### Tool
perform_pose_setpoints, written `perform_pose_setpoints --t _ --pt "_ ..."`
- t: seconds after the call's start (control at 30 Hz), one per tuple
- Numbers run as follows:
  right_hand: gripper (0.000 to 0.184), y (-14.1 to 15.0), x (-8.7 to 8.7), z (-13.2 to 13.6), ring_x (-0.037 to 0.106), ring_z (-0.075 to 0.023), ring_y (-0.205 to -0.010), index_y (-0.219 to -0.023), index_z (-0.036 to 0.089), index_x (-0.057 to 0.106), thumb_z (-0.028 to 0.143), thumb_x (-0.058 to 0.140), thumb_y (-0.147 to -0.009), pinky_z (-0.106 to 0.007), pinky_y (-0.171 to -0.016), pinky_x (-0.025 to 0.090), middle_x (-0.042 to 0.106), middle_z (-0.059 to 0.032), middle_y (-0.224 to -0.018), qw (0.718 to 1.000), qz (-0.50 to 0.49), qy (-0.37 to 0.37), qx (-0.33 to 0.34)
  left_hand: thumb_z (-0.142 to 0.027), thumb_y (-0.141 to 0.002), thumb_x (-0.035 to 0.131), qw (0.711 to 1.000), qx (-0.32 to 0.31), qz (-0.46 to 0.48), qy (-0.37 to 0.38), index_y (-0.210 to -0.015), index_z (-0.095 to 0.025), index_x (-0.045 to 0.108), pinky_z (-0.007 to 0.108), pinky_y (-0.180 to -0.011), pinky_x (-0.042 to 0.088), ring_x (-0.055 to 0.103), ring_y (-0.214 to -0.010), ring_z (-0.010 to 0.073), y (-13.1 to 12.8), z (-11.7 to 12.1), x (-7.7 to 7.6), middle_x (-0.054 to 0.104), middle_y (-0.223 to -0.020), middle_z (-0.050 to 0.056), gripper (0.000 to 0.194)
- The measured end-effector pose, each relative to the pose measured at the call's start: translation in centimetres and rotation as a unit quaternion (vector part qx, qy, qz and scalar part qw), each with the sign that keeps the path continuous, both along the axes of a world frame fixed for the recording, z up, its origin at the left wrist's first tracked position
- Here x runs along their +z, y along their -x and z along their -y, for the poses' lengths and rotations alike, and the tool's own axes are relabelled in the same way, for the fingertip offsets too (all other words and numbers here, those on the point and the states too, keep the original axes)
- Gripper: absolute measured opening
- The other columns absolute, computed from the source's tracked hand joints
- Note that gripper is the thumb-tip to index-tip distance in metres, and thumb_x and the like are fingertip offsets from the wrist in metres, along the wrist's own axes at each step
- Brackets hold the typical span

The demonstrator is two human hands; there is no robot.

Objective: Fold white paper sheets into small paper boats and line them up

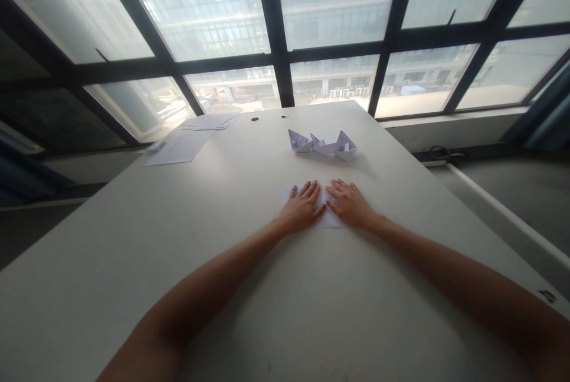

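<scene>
A small piece of white paper lies flat on the table, partly covered by both hands. My left hand rests palm down on its left part, fingers stretched out and a little apart. On the right part lies my right hand, also flat with its fingers extended. The two thumbs point toward each other near the paper's middle. Any folds beneath the palms are hidden. Just beyond the hands, folded paper boats stand close together on the tabletop.
The white table reaches toward large dark-framed windows. Several loose white sheets lie at its far left. Two round holes sit near the far edge. A small dark object is at the right edge.
</scene>
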State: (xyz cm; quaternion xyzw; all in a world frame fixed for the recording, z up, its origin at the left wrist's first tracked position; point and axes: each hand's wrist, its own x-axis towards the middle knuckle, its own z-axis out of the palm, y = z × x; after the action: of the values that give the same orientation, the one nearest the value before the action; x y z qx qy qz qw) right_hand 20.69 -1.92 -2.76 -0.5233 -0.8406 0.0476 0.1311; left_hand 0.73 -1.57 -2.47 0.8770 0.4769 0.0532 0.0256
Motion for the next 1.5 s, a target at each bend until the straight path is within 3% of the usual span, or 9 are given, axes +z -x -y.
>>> perform_pose_setpoints --t 1.5 --pt "0.052 -0.1 -0.27 -0.21 0.03 -0.0298 -0.147 -0.146 0.015 0.046 0.036 0.043 -0.099 -0.053 -0.118 0.021 0.037 -0.017 -0.157 1.0 -0.001 0.002 0.003 -0.057 -0.102 0.021 1.0 0.0 0.003 -0.001 -0.156 -0.017 0.024 0.054 -0.121 0.015 0.016 -0.152 0.0259 -0.07 -0.04 -0.04 0.02 -0.164 0.011 0.068"
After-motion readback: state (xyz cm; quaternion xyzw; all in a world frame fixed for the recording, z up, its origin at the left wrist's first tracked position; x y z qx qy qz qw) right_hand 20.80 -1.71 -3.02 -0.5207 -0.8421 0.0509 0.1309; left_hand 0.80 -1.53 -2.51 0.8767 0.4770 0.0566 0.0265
